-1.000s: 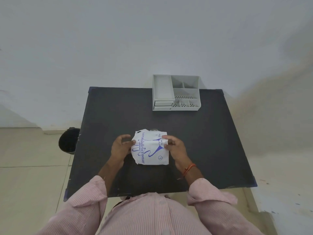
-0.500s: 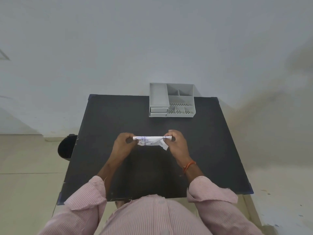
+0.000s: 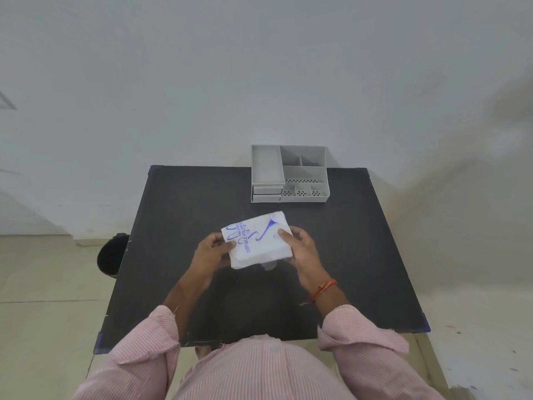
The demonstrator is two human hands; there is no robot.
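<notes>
A white plastic packet of disposable gloves (image 3: 256, 242) with blue print is held above the middle of the black table (image 3: 178, 215). My left hand (image 3: 212, 252) grips its left edge, thumb on top. My right hand (image 3: 301, 249) grips its right edge, thumb pressed on the printed face. The packet is tilted, its printed face turned up toward me, and a clear bit of plastic hangs from its underside.
A grey plastic desk organiser (image 3: 289, 173) with several compartments and small drawers stands at the table's back edge, against the white wall. A black bin (image 3: 111, 255) stands on the tiled floor left of the table.
The packet lay flat on the table, then was lifted edge-on; now it is turned with its printed face up again, held higher in both hands.
</notes>
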